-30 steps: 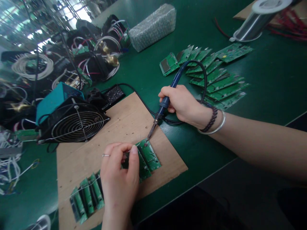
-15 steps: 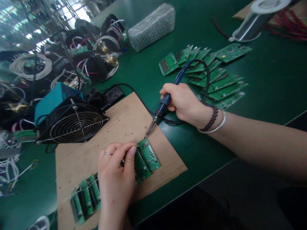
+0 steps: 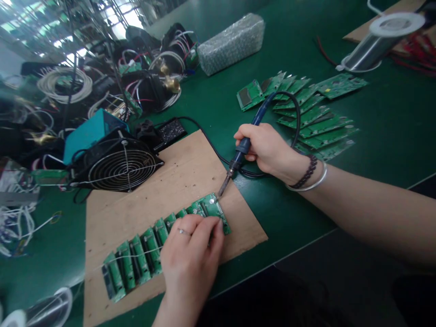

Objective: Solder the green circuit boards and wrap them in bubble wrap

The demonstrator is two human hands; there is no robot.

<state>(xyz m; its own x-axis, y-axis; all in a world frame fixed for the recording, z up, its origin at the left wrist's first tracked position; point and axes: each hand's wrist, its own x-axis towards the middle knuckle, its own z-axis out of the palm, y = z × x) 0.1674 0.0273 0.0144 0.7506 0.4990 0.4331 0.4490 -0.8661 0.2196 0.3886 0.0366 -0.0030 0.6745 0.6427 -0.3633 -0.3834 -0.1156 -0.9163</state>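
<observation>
The soldering iron [image 3: 243, 146] is just right of the middle of the frame. It has a blue handle, and a black cord [image 3: 297, 113] loops out of its back end. It tilts down to the left. Its thin metal tip touches the top corner of the end board [image 3: 213, 206]. That small green board lies flat, last in a row of boards [image 3: 143, 256] that overlap, running from the lower left up to the middle.
</observation>
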